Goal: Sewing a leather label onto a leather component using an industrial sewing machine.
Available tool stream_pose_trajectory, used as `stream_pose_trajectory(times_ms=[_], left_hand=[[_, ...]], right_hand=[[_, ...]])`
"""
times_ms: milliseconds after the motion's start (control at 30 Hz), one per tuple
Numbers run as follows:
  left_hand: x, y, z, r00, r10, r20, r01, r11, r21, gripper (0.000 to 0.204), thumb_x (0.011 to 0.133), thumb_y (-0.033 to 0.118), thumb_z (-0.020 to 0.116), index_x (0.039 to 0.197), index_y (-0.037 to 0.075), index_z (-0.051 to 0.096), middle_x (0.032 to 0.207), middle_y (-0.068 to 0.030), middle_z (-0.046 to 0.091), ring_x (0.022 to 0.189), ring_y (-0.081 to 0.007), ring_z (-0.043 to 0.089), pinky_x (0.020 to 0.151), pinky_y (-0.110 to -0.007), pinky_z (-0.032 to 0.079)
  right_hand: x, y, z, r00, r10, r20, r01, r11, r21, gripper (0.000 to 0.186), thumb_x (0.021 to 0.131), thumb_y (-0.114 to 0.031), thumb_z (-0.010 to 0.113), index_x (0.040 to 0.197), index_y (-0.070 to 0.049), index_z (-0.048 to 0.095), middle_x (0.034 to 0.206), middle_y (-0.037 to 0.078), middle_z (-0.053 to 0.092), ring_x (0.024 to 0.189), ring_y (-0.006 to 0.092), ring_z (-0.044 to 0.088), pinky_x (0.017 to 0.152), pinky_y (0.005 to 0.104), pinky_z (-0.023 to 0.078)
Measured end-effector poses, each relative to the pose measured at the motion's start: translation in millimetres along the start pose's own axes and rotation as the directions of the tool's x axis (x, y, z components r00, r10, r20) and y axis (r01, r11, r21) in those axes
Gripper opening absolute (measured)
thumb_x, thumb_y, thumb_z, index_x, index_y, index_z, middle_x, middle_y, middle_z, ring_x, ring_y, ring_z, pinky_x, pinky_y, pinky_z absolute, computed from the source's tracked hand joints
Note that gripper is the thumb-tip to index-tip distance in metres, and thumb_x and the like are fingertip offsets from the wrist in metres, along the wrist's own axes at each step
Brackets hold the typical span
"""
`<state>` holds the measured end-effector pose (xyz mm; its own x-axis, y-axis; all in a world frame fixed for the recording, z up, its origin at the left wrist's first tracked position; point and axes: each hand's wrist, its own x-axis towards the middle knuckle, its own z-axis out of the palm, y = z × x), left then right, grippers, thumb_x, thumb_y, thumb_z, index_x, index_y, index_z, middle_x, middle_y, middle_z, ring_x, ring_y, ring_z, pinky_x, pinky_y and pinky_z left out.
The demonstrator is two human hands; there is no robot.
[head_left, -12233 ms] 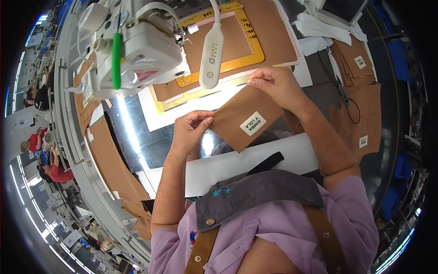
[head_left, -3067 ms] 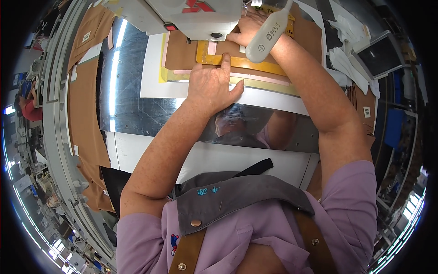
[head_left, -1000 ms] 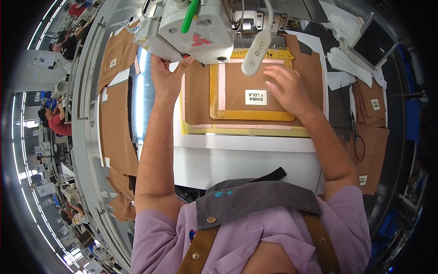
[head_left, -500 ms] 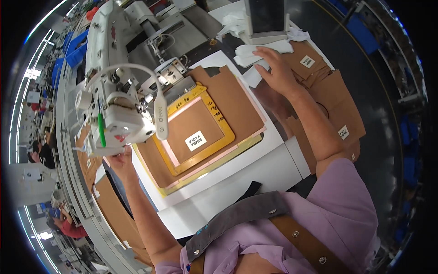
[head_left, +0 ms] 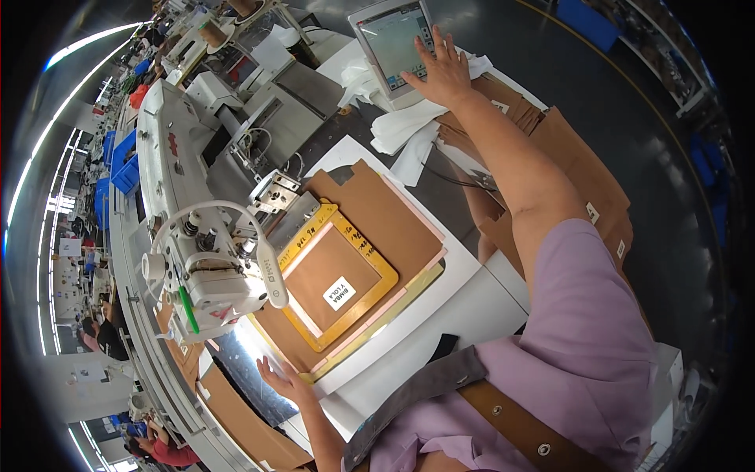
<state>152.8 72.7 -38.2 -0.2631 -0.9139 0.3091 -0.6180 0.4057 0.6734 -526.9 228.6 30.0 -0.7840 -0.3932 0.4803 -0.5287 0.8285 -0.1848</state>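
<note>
My right hand [head_left: 442, 72] reaches to a lit touchscreen panel [head_left: 393, 47], its fingers spread over the lower right of the screen; whether a fingertip presses it I cannot tell. My left hand [head_left: 285, 383] hovers open and empty near the front left corner of the work, by a shiny metal plate [head_left: 255, 385]. A yellow clamp frame [head_left: 370, 303] lies flat on a brown panel [head_left: 393, 212]. Inside that frame shows brown material with a white printed label [head_left: 339, 293]. The white sewing machine head [head_left: 212, 275] stands just left of the frame, with a green pen-like stick [head_left: 189, 309] on it.
Stacked brown panels [head_left: 582, 173] with white labels lie at the right, and more brown panels [head_left: 244, 417] at the lower left. White cloths [head_left: 405, 130] bunch below the touchscreen. A curved lamp [head_left: 271, 271] hangs over the frame. Other people sit far left.
My right hand has moved up from the white cloths to the touchscreen, which is now lit. My left hand has left the machine head and come down toward me. The view has shifted.
</note>
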Motion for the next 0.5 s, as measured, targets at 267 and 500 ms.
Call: stream_pose_trajectory(times_ms=[267, 500], left_hand=[[-27.7, 30.5, -12.8, 0.950, 0.272, 0.154, -0.312, 0.855, 0.414, 0.073, 0.100, 0.057, 0.049, 0.142, -0.003, 0.049, 0.156, -0.0207, 0.041, 0.144, -0.0380, 0.036, 0.115, -0.053, 0.026], [-27.9, 26.7, -10.8, 0.953, 0.277, 0.123, -0.303, 0.883, 0.360, 0.060, 0.100, 0.045, 0.052, 0.139, 0.000, 0.052, 0.152, -0.0216, 0.046, 0.140, -0.0412, 0.043, 0.114, -0.053, 0.030]], right_hand=[[1.1, 18.5, 2.3, 0.997, -0.017, -0.069, 0.041, 0.930, 0.365, 0.087, 0.092, -0.052, 0.066, 0.159, -0.010, 0.030, 0.164, 0.029, 0.018, 0.150, 0.0433, 0.029, 0.121, 0.0503, 0.031], [2.4, 15.3, 13.1, 0.998, 0.004, -0.055, 0.015, 0.943, 0.332, 0.093, 0.091, -0.049, 0.067, 0.155, 0.006, 0.027, 0.161, 0.032, 0.022, 0.147, 0.0450, 0.032, 0.120, 0.0467, 0.034]])
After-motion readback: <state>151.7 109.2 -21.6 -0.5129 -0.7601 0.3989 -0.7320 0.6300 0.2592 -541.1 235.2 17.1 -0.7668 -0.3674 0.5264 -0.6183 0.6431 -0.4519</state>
